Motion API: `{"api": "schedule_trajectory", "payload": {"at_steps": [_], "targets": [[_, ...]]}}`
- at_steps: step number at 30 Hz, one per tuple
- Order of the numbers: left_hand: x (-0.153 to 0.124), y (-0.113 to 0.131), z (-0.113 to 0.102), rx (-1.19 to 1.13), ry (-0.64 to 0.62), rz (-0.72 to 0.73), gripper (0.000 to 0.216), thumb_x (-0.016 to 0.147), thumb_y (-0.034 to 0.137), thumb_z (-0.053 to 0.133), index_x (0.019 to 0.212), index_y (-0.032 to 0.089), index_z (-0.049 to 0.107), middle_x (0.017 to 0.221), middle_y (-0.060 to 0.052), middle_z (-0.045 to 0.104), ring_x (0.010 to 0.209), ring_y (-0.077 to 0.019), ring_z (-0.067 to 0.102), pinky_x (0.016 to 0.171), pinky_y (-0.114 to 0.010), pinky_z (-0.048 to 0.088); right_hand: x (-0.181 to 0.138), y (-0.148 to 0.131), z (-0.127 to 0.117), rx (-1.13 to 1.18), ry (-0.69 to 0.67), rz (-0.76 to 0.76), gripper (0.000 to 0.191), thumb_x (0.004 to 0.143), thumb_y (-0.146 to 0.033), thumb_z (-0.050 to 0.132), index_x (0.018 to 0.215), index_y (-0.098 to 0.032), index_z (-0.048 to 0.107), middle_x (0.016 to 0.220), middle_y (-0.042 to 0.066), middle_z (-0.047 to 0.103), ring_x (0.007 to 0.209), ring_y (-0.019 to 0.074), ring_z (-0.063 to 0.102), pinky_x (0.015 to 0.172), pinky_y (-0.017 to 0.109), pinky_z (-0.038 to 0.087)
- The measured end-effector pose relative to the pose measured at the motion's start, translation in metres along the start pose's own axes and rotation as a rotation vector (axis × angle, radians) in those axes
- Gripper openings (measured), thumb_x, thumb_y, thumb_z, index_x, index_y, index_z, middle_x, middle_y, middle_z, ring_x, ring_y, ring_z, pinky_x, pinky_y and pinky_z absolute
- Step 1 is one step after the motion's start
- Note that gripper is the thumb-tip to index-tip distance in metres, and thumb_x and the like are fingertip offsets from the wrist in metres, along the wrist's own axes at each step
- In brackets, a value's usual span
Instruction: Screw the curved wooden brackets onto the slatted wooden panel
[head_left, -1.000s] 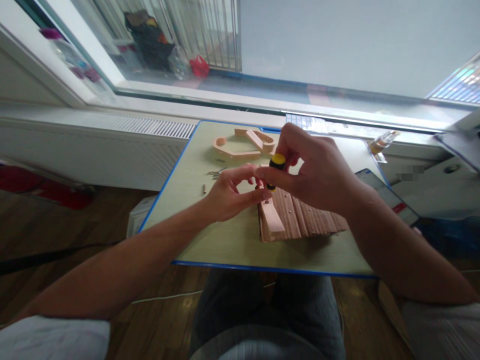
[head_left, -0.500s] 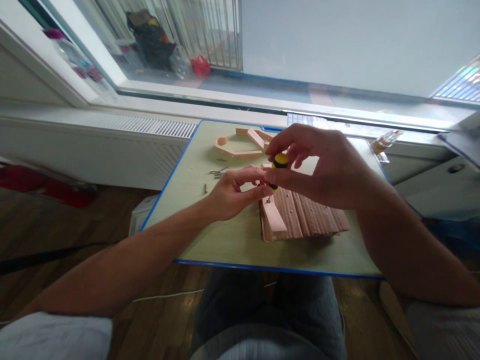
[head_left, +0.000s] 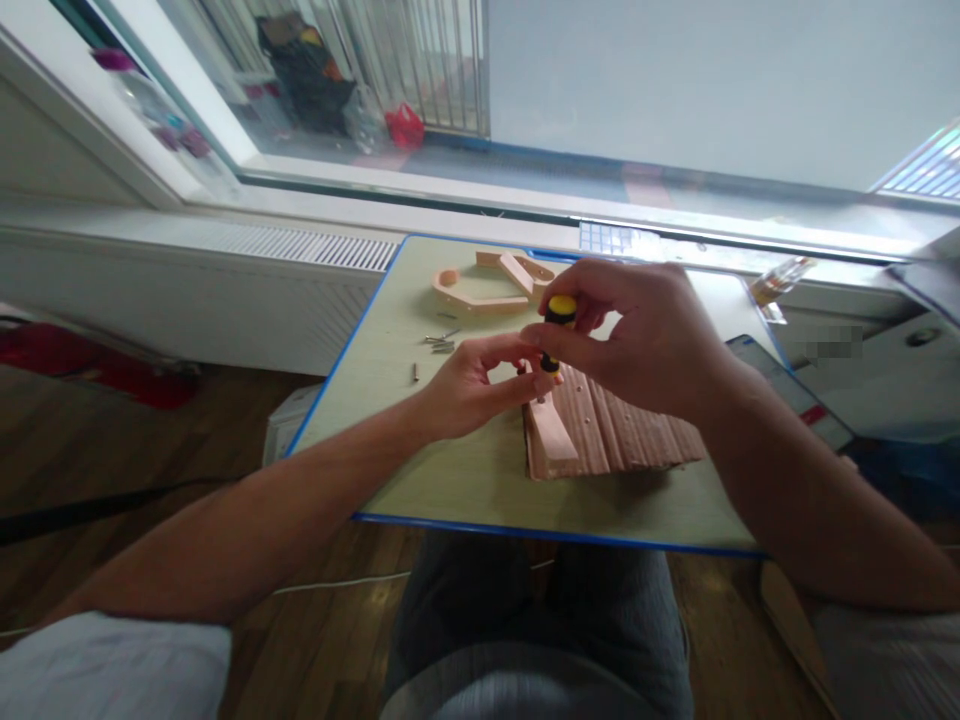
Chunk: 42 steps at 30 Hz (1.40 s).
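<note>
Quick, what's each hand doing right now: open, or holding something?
Left hand: curled at the screwdriver's lower end; whether it grips cannot be told.
Right hand: closed, holding the yellow-and-black screwdriver.

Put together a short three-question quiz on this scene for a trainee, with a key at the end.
1. Which hand grips the yellow end of the screwdriver?
2. True or false: the pale wooden strip lies on top of the ridged brown board.
3. What colour is the edging of the table? A red; B blue; C white.

Key: 1. The right hand. 2. True. 3. B.
</note>
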<state>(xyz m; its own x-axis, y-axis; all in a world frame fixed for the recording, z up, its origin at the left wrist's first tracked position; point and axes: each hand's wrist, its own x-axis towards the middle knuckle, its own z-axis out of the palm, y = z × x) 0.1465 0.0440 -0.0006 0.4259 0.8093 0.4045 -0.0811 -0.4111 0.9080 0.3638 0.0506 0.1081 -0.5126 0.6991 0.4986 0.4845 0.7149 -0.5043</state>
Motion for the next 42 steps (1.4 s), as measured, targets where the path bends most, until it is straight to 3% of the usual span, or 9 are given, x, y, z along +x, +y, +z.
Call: {"api": "schedule_trajectory", "payload": {"at_steps": [6, 11, 14, 17, 20, 24, 30, 37, 42], "targets": [[0.003, -0.007, 0.004, -0.043, 0.021, 0.144, 0.025, 0.091, 0.030, 0.094, 0.111, 0.024, 0.081, 0.096, 0.000, 0.075, 0.085, -0.0120, 0.067, 0.079, -0.024, 0.058, -0.003, -0.003, 0.010, -0.115, 0.106, -0.009, 0.041, 0.089, -0.047, 0.090, 0.078, -0.024, 0.058, 0.066, -0.006, 0.054, 0.061, 0.0104, 0.042, 0.061, 0.031, 0.033], [0.002, -0.008, 0.005, -0.054, 0.020, 0.111, 0.017, 0.094, 0.029, 0.091, 0.109, 0.023, 0.084, 0.101, -0.002, 0.080, 0.094, -0.0147, 0.072, 0.088, -0.028, 0.061, -0.002, 0.000, 0.008, -0.131, 0.097, 0.018, 0.052, 0.086, -0.060, 0.091, 0.075, -0.024, 0.055, 0.063, -0.007, 0.046, 0.060, 0.0101, 0.034, 0.059, 0.031, 0.029], [0.000, -0.006, 0.005, -0.094, -0.003, 0.053, 0.016, 0.098, 0.033, 0.088, 0.110, 0.022, 0.086, 0.105, -0.005, 0.084, 0.097, -0.0176, 0.076, 0.090, -0.032, 0.064, 0.000, -0.001, -0.003, -0.075, 0.009, 0.024, 0.046, 0.087, -0.060, 0.091, 0.081, -0.023, 0.064, 0.068, -0.005, 0.058, 0.062, 0.0115, 0.044, 0.060, 0.032, 0.035], [0.000, -0.003, 0.004, -0.092, -0.027, 0.016, 0.014, 0.101, 0.035, 0.085, 0.107, 0.022, 0.088, 0.103, -0.006, 0.085, 0.096, -0.0172, 0.075, 0.091, -0.032, 0.062, 0.000, -0.005, -0.017, 0.046, -0.109, -0.009, 0.024, 0.093, -0.043, 0.087, 0.103, -0.022, 0.077, 0.099, 0.004, 0.078, 0.077, 0.0167, 0.064, 0.070, 0.036, 0.052], [0.001, 0.001, 0.004, -0.096, -0.040, 0.006, 0.016, 0.103, 0.034, 0.083, 0.115, 0.026, 0.089, 0.102, -0.004, 0.086, 0.095, -0.0155, 0.075, 0.092, -0.031, 0.061, 0.000, -0.007, -0.027, 0.119, -0.182, -0.031, 0.016, 0.094, -0.026, 0.081, 0.110, -0.026, 0.083, 0.114, 0.006, 0.082, 0.090, 0.0211, 0.073, 0.080, 0.040, 0.061], [0.001, 0.003, 0.003, -0.106, -0.048, -0.016, 0.020, 0.104, 0.038, 0.081, 0.119, 0.026, 0.089, 0.104, -0.005, 0.087, 0.094, -0.0166, 0.075, 0.092, -0.032, 0.060, 0.000, -0.006, -0.028, 0.138, -0.182, 0.003, 0.016, 0.093, -0.021, 0.079, 0.107, -0.026, 0.087, 0.102, 0.005, 0.084, 0.086, 0.0229, 0.074, 0.078, 0.043, 0.062], [0.000, 0.001, 0.001, -0.086, -0.056, -0.061, 0.026, 0.106, 0.045, 0.077, 0.114, 0.024, 0.090, 0.112, -0.008, 0.086, 0.102, -0.0185, 0.076, 0.097, -0.034, 0.059, 0.001, -0.005, -0.021, 0.060, -0.131, 0.024, 0.009, 0.096, -0.032, 0.082, 0.095, -0.023, 0.084, 0.093, 0.005, 0.081, 0.080, 0.0211, 0.070, 0.074, 0.042, 0.058], [0.000, -0.002, 0.001, 0.065, 0.056, 0.054, 0.029, 0.093, 0.043, 0.092, 0.116, 0.026, 0.087, 0.104, -0.004, 0.084, 0.095, -0.0167, 0.073, 0.090, -0.032, 0.058, 0.001, -0.004, -0.017, -0.075, -0.064, 0.047, 0.028, 0.095, -0.044, 0.086, 0.081, -0.025, 0.069, 0.077, 0.003, 0.070, 0.070, 0.0192, 0.058, 0.066, 0.042, 0.046], [0.000, -0.001, 0.003, 0.113, 0.061, 0.107, 0.031, 0.091, 0.040, 0.094, 0.115, 0.024, 0.084, 0.107, -0.004, 0.084, 0.097, -0.0166, 0.074, 0.092, -0.031, 0.059, 0.002, -0.005, -0.014, -0.144, -0.018, 0.018, 0.045, 0.091, -0.044, 0.087, 0.071, -0.027, 0.050, 0.071, 0.000, 0.061, 0.065, 0.0170, 0.048, 0.063, 0.040, 0.037]]}}
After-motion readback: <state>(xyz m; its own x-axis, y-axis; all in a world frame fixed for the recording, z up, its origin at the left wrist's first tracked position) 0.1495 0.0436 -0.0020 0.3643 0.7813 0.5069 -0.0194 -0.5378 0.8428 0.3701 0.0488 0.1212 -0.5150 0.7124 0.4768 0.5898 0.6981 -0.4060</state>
